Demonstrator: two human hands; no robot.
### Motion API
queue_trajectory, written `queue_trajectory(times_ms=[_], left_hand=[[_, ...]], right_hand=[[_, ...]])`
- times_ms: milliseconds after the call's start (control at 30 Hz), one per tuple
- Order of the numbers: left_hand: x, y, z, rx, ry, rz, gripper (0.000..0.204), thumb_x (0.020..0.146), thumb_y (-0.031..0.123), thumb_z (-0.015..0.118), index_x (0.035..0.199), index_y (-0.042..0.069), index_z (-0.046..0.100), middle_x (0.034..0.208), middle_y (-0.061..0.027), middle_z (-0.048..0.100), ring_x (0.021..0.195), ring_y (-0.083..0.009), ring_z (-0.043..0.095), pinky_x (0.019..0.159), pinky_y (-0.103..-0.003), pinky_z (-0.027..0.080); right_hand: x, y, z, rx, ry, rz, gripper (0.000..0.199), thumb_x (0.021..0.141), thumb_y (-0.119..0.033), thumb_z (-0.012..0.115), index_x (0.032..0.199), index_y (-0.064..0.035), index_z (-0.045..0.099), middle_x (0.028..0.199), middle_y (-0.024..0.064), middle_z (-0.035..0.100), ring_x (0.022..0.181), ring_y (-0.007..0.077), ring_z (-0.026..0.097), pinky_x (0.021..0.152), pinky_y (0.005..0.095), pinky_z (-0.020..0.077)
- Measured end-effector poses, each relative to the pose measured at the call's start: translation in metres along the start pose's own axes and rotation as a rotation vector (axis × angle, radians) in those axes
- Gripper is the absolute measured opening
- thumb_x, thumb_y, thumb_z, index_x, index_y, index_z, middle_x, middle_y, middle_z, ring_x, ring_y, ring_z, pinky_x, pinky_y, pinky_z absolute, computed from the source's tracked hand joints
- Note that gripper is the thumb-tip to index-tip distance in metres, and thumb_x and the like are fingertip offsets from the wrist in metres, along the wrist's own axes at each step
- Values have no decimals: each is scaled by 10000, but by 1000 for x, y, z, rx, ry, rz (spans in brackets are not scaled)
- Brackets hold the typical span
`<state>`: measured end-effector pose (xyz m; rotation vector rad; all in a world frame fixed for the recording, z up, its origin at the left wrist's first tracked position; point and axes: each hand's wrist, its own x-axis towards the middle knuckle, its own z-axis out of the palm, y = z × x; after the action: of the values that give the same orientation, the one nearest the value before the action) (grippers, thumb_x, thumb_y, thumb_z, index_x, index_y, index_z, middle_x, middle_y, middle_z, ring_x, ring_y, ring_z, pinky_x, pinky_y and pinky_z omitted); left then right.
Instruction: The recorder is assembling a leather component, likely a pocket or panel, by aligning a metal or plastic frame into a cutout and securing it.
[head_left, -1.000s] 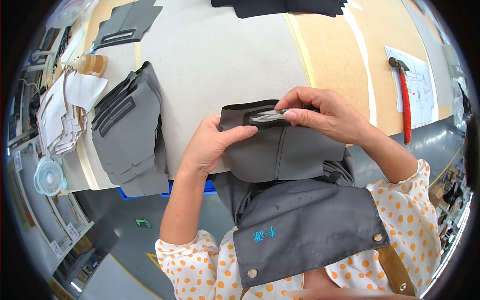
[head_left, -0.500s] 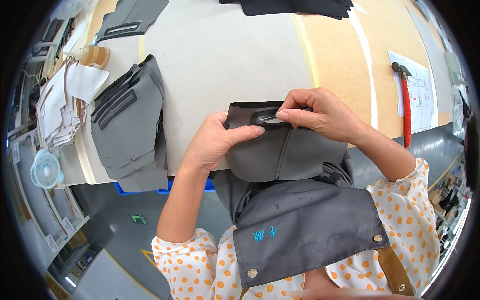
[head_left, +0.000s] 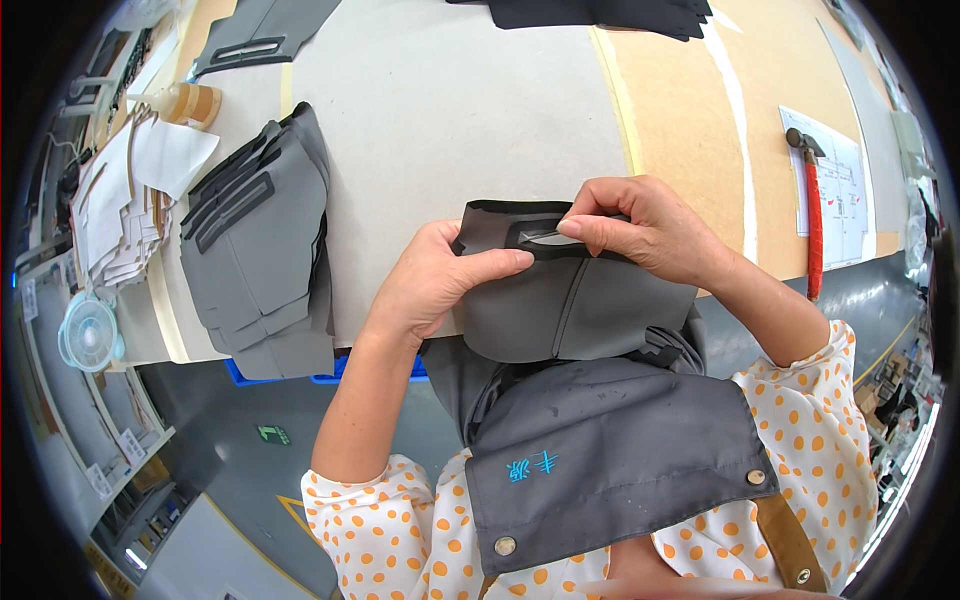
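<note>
A grey fabric piece (head_left: pixel 570 305) with a dark top band and a slot opening is held up at the near edge of the worktable (head_left: pixel 450 110). My left hand (head_left: pixel 430 280) grips its left side, thumb pressed across the front. My right hand (head_left: pixel 650 230) pinches the top band at the slot, fingertips on a pale strip inside the opening. The lower part of the piece hangs down over my grey apron (head_left: pixel 610 460).
A stack of similar grey fabric pieces (head_left: pixel 260 250) lies at the left. Beyond it are white paper patterns (head_left: pixel 130 200), a tape roll (head_left: pixel 190 100) and a small fan (head_left: pixel 88 335). A red-handled hammer (head_left: pixel 812 215) rests on a paper sheet at the right. Black pieces (head_left: pixel 600 12) lie at the far edge.
Both hands and the fabric piece have shifted slightly; my right fingers have moved along the top band toward the slot, and my left thumb has pressed further across the front.
</note>
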<state>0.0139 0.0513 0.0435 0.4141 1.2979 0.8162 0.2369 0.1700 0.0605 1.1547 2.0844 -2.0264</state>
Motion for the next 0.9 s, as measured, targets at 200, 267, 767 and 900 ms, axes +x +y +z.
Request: queue_trajectory(times_ms=[200, 267, 767, 900], left_hand=[[0, 0, 1, 7, 3, 1, 366, 808, 65, 861, 1131, -42, 727, 1016, -117, 761, 903, -162, 724, 838, -303, 577], [-1, 0, 0, 10, 5, -2, 364, 808, 66, 861, 1129, -42, 728, 1015, -117, 761, 902, -162, 724, 837, -301, 577], [0, -1, 1, 26, 16, 30, 376, 793, 79, 877, 1113, -50, 726, 993, -122, 758, 884, -166, 721, 828, -298, 577], [-2, 0, 1, 36, 15, 22, 391, 789, 114, 878, 1111, -48, 725, 992, -113, 754, 887, -160, 712, 839, -292, 565]], right_hand=[[0, 0, 1, -14, 18, -24, 281, 1021, -282, 689, 905, -27, 693, 754, -11, 623, 704, 61, 544, 631, 242, 437], [0, -2, 2, -16, 27, -32, 297, 1018, -284, 684, 890, -17, 700, 736, 2, 629, 702, 76, 559, 636, 261, 453], [3, 5, 1, 39, 4, -25, 285, 1011, -311, 702, 870, -64, 684, 704, -52, 600, 658, 22, 482, 584, 216, 363], [3, 4, 1, 36, -1, -5, 282, 1011, -309, 702, 864, -69, 681, 708, -55, 601, 661, 21, 479, 593, 216, 364]])
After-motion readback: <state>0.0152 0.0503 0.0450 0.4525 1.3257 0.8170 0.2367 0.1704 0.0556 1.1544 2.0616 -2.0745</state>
